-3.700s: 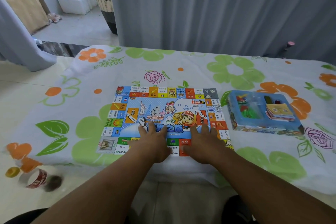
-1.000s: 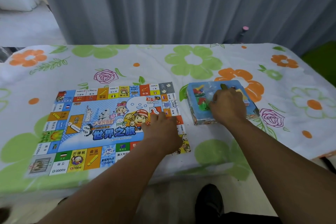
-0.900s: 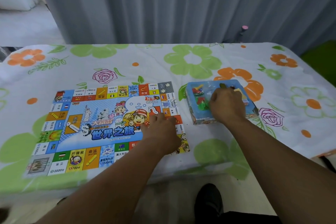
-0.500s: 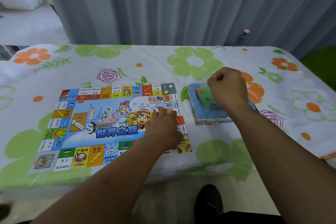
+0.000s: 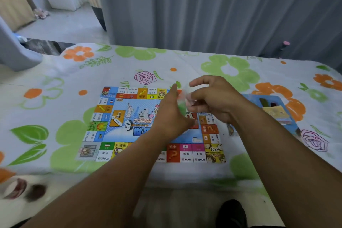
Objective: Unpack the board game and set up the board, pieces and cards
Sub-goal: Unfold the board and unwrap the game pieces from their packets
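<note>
- Two hands meet above the board (image 5: 118,116), which lies flat on a flowered cloth (image 5: 55,135). Between them is a small clear packet of pieces (image 5: 182,104), lifted off the surface and blurred by motion.
- Green and reddish shapes show through the packet's film. What exactly they are cannot be made out.
- The right hand (image 5: 216,100) has its fingers (image 5: 199,80) and thumb curled in, pinching the packet at its upper, far-right side.
- The left hand (image 5: 171,116) lies along the packet's near-left side, its fingers (image 5: 172,94) straight and close together. No grip by its thumb can be made out.
- The packet looks light and limp, its film thin, probably slick and easy to tear. Loose parts inside would likely shift and spill once it opens.
- The best hold is judged to be the film's top edge, one pinch from each hand, keeping it low over the board's centre.
- The cards (image 5: 275,114) sit stacked inside the open blue box (image 5: 290,116), to the right of the board and clear of both hands.
</note>
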A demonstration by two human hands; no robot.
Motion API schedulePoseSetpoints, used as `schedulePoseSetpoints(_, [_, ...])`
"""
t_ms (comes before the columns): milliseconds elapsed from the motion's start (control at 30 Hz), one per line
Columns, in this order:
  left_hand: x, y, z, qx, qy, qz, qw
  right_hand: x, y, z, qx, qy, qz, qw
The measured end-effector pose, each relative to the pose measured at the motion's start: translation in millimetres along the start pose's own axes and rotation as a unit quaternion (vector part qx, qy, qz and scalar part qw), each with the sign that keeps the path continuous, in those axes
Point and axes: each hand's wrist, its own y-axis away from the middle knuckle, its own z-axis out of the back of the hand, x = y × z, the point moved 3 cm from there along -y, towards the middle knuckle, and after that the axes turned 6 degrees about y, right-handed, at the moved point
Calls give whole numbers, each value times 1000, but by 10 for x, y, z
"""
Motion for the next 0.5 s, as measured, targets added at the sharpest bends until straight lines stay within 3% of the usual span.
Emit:
schedulePoseSetpoints(133, [189,-25,314,-11,-21,3,1000,31,-74,-351,72,21,-4,997])
schedulePoseSetpoints(367, [509,-124,656,-50,-190,42,980,2,-263,-704,54,108,13,993])
schedulePoseSetpoints(500, [604,-122,859,-77,-217,50,972,-37,-390,-810,19,131,22,991])
